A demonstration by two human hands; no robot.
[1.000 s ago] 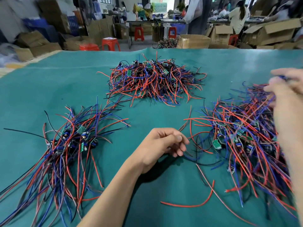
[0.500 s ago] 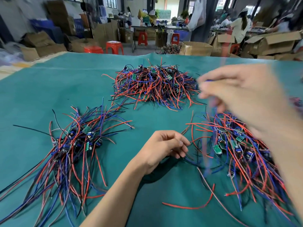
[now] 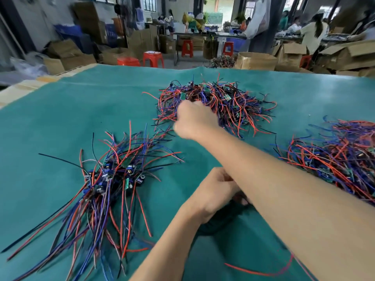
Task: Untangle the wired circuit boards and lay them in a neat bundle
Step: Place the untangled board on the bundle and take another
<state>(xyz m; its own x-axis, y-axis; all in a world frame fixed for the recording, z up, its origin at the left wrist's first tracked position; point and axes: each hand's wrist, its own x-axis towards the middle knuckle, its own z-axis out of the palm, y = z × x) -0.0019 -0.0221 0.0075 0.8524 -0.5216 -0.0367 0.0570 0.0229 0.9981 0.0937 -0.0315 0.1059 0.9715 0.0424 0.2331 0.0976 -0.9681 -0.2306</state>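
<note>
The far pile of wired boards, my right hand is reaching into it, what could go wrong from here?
1. The right hand is at the edge of the far pile; pulling there may drag out a knotted clump rather than one board.
2. The right forearm crosses over the left hand, so the view of what that hand does is partly blocked.
3. The neat bundle lies close by; trailing wires could catch and disturb it.

Right hand (image 3: 194, 120), fingers curled, arm extended forward across the left hand (image 3: 215, 191), whose fingers are hidden.
</note>
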